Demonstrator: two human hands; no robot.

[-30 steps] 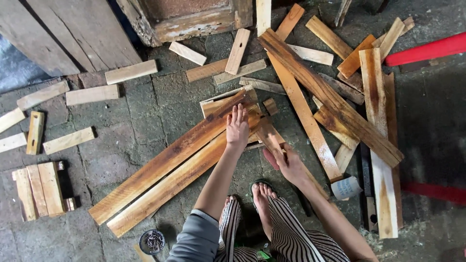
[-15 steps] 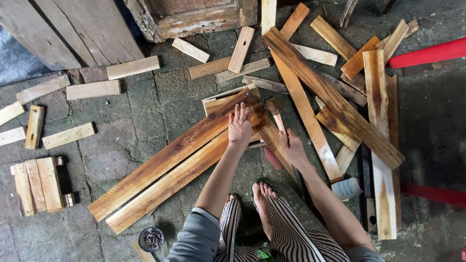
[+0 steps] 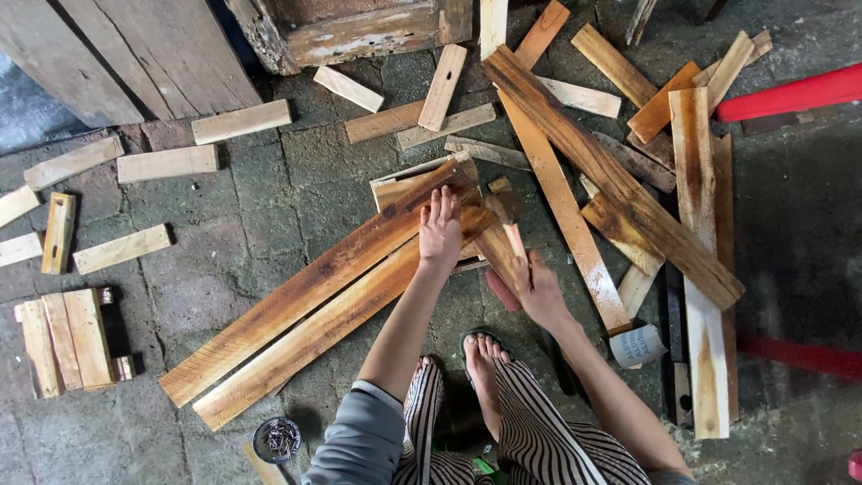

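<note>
Hammer (image 3: 508, 218) in right hand (image 3: 539, 289), fingers clenched round its wooden handle, head raised just above the upper ends of two long planks (image 3: 314, 301). Left hand (image 3: 440, 229) flat on those planks, fingers spread, gripping nothing. Planks lie diagonally, side by side, on the stone floor (image 3: 269, 198). Small tin of nails (image 3: 277, 439) near their lower end. Bare foot in a green sandal (image 3: 482, 355) just below the hands.

This is a rough woodworking yard or workshop floor. Grey stone paving (image 3: 269, 198) lies littered with offcut wood blocks (image 3: 241, 121) and long stained planks (image 3: 305, 305). A small tin of nails (image 3: 277, 439) sits near, and weathered boards (image 3: 135, 45) lean at the far left.
</note>
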